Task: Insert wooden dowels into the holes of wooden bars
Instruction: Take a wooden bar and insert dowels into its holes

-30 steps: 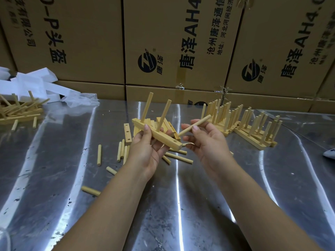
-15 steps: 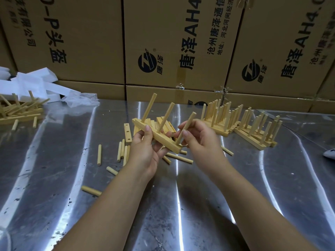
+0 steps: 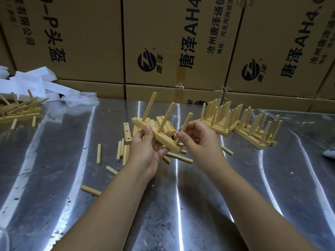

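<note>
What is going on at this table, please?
A person is fitting dowels into a wooden bar. The left hand holds the bar, with two dowels standing in it; the right hand pinches a third dowel, its tip at the bar's near end. Finished bars stand to the right, loose dowels lie on the metal table.

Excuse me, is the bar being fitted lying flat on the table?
No, the left hand holds the bar tilted above the table while the right hand pinches a dowel.

Cardboard boxes (image 3: 90,42) behind steel table (image 3: 54,178); white foam (image 3: 32,82), clear plastic (image 3: 79,100) left.
</note>
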